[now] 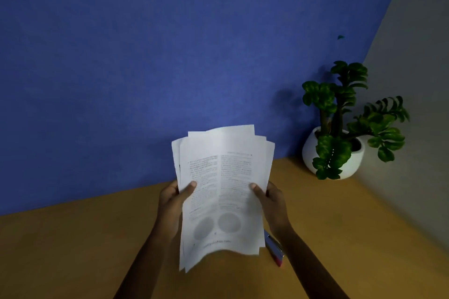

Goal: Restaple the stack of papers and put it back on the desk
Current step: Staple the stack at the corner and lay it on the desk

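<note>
Stack of papers [222, 192]: held upright in the air above the desk [97, 245], printed side toward the camera, roughly centre of the view. Loose and fanned — top edges stepped out of line, sheets splayed left and right, near edge curling and sagging forward. Light, floppy, thin; likely to slide sheet over sheet and to crease under a hard pinch. No staple visible. Probably needs squaring first: tapping the near edge on the desk, then pinching close to one top corner, where the staple would go, so that the sheets cannot creep.

Left hand [170, 204]: closed on the left margin, thumb laid flat across the front page, fingers hidden behind the sheets. Right hand [272, 201]: same grip mirrored on the right margin, thumb on the front, fingers behind. Both grips at mid-height, so upper and lower halves left unsupported and bowing.

Stapler [274, 247]: lying on the desk just behind the right forearm, near and right of the stack, silver body with a pink end, partly hidden by paper and arm. Not yet touched.

Further out: potted plant [340, 133] in a white round pot, far right corner of the desk, well apart from the hands. Blue wall [145, 56] beyond.
</note>
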The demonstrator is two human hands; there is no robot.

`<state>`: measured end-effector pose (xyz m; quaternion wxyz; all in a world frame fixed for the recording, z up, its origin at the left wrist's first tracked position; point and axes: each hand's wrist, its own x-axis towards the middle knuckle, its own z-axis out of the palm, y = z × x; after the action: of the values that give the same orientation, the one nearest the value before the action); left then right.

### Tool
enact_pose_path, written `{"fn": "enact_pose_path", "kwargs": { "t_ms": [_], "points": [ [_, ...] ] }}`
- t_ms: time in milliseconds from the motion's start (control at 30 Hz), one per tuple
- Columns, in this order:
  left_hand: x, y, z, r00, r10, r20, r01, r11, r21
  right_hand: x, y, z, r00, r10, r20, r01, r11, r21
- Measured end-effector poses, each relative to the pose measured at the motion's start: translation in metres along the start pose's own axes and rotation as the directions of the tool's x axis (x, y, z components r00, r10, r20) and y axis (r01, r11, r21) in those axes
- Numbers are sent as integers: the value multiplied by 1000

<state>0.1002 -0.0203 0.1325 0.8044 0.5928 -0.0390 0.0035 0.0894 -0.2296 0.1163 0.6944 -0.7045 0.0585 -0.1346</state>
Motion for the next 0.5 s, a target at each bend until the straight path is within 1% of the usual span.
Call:
{"fn": "enact_pose_path", "kwargs": {
  "t_ms": [100,167,233,300,367,433,500],
  "points": [
    [-7,14,5,999,18,31,-19,1000,7,-9,-11,0,997,-69,31,69,998,5],
    [-11,20,6,1000,16,20,-17,999,45,-14,-15,-2,995,-76,66,78,997,-28],
    [-15,24,7,1000,5,16,-7,993,118,-16,-16,-3,994,-65,89,70,996,-59],
    [-17,27,7,1000,-8,5,7,988,153,-18,-18,-5,993,-65,94,70,996,-48],
    [-17,30,9,1000,-15,8,14,986,166,-20,-21,-4,991,-75,115,78,997,-22],
    [-18,31,14,1000,2,12,-4,988,151,-23,-22,-2,983,-74,168,77,997,-8],
    [-19,30,19,999,9,-38,-4,991,134,-25,-21,2,973,-97,208,102,995,-12]
  ]
}}
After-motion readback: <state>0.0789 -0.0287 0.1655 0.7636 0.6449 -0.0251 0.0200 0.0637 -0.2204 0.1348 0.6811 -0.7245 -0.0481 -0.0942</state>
